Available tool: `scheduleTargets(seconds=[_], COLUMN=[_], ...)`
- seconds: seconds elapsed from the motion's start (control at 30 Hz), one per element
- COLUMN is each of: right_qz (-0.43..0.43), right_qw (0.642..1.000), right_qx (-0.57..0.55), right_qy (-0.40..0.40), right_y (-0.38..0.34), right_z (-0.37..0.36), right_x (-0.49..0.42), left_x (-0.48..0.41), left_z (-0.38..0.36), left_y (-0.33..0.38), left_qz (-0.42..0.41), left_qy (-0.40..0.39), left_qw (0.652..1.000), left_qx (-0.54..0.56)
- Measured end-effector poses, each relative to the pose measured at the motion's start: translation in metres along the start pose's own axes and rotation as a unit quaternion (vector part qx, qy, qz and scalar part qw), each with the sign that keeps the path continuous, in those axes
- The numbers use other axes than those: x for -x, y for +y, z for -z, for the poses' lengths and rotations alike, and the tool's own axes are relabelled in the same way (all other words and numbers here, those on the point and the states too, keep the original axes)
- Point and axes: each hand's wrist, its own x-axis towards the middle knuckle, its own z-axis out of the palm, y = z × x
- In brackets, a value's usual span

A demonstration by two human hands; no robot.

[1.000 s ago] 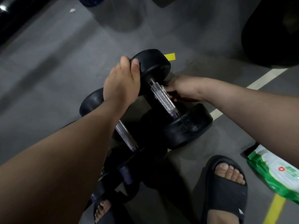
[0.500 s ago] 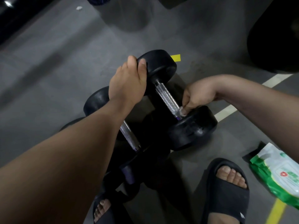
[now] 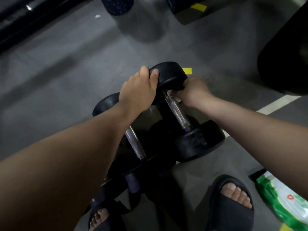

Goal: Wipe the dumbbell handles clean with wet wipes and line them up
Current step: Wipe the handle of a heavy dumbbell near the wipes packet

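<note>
A black dumbbell (image 3: 196, 144) with a knurled chrome handle (image 3: 178, 114) lies on the grey floor. My left hand (image 3: 141, 90) grips its far head from above, thumb on the rim. At the far end of the handle, my right hand (image 3: 191, 92) is wrapped round the bar with a white wet wipe (image 3: 171, 94) peeking out under the fingers. A second dumbbell (image 3: 135, 144) lies parallel on the left, partly hidden by my left forearm. Nearer me, more dark dumbbells (image 3: 131, 180) sit in shadow.
A green and white wet wipe pack (image 3: 283, 200) lies on the floor at the lower right. My feet in black slides (image 3: 231, 202) stand close to the dumbbells. A large black weight (image 3: 286, 60) sits far right. A white floor line (image 3: 276, 102) and yellow tape (image 3: 187, 70) mark the floor.
My right hand slid with the wipe from the near end of the handle up to the far end. My left hand kept its hold on the far head.
</note>
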Motion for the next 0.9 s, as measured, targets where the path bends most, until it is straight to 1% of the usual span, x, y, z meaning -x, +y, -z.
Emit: scheduleTargets(seconds=[0.1,0.17,0.2,0.27,0.33,0.4,0.5,0.53,0.6,0.63,0.67,0.7,0.73,0.8,0.83,0.87,0.9], right_qz=[0.008,0.022,0.04,0.103,0.189,0.246,0.253,0.246,0.235,0.226,0.217,0.214,0.215,0.226,0.228,0.227,0.23], right_qw=[0.999,0.998,0.998,0.992,0.976,0.962,0.946,0.938,0.91,0.896,0.887,0.886,0.895,0.925,0.934,0.938,0.938], right_qx=[-0.05,-0.06,-0.047,-0.003,0.032,0.093,0.204,0.244,0.318,0.337,0.35,0.351,0.339,0.289,0.266,0.252,0.244], right_qy=[-0.007,0.012,0.03,0.075,0.098,0.066,0.013,-0.02,-0.129,-0.179,-0.211,-0.217,-0.195,-0.101,-0.068,-0.065,-0.088], right_y=[0.009,0.012,0.014,0.013,0.009,0.003,-0.004,-0.005,-0.009,-0.012,-0.015,-0.017,-0.018,-0.015,-0.012,-0.008,-0.004], right_z=[-0.006,-0.01,-0.012,-0.015,-0.017,-0.019,-0.02,-0.017,-0.007,-0.001,0.003,0.005,0.007,0.006,0.006,0.007,0.009], right_x=[0.007,0.016,0.021,0.027,0.031,0.03,0.029,0.031,0.04,0.043,0.044,0.043,0.04,0.032,0.031,0.03,0.031], left_x=[0.002,0.008,0.011,0.019,0.026,0.032,0.036,0.036,0.036,0.036,0.037,0.037,0.037,0.036,0.037,0.036,0.036], left_z=[0.01,0.017,0.02,0.022,0.02,0.016,0.012,0.011,0.01,0.01,0.009,0.009,0.008,0.007,0.007,0.007,0.007], left_y=[-0.006,-0.016,-0.023,-0.041,-0.058,-0.067,-0.068,-0.066,-0.066,-0.067,-0.068,-0.069,-0.069,-0.068,-0.068,-0.068,-0.069], left_qz=[-0.012,-0.027,-0.033,-0.025,0.006,0.034,0.034,0.031,0.03,0.029,0.029,0.029,0.029,0.025,0.023,0.02,0.018], left_qy=[0.01,0.045,0.065,0.084,0.068,0.065,0.086,0.09,0.095,0.099,0.105,0.109,0.111,0.114,0.117,0.121,0.124], left_qw=[0.998,0.996,0.995,0.992,0.993,0.992,0.988,0.987,0.985,0.984,0.983,0.982,0.982,0.982,0.981,0.981,0.981], left_qx=[-0.056,-0.068,-0.072,-0.091,-0.097,-0.104,-0.125,-0.128,-0.139,-0.145,-0.15,-0.152,-0.152,-0.15,-0.15,-0.15,-0.148])
